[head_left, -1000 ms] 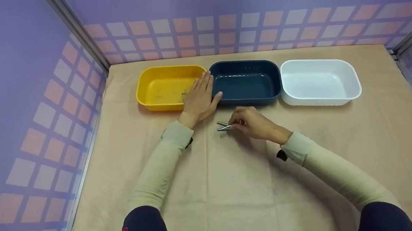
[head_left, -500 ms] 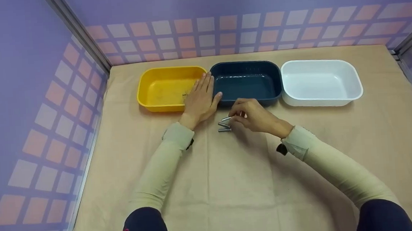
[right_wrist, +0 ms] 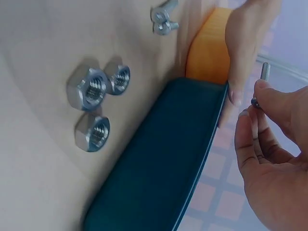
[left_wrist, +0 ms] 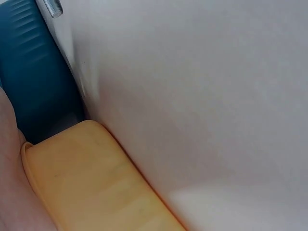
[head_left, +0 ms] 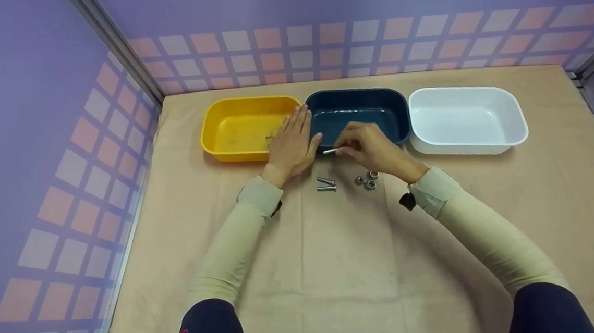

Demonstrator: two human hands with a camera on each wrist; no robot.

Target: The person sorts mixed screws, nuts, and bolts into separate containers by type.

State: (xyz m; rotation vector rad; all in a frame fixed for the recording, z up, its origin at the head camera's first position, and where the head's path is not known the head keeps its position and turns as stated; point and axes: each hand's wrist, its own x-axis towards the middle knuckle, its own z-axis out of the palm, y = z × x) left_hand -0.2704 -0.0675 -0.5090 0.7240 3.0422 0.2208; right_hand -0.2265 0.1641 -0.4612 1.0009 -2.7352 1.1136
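My right hand (head_left: 371, 148) pinches a bolt (head_left: 330, 151) between thumb and fingertips, above the front rim of the dark blue bin (head_left: 402, 141). In the right wrist view that bolt (right_wrist: 265, 72) points its threaded end up. My left hand (head_left: 290, 145) lies with straight fingers across the adjoining rims of the yellow bin (head_left: 236, 156) and the blue one. On the cloth in front, two more bolts (head_left: 327, 189) lie close together. Three hex nuts (right_wrist: 92, 90) sit in a cluster to their right, below my right hand.
A white bin (head_left: 460, 147) stands at the right end of the row of bins. Inside the yellow bin, by my left hand, a small dark object (head_left: 269, 137) is partly visible, too small to tell. Purple panels (head_left: 317, 0) enclose the cloth-covered table (head_left: 346, 267).
My right hand has lifted one bolt off the group and moved away from me to the blue bin, leaving two bolts behind and uncovering the nuts. My left hand has stayed put.
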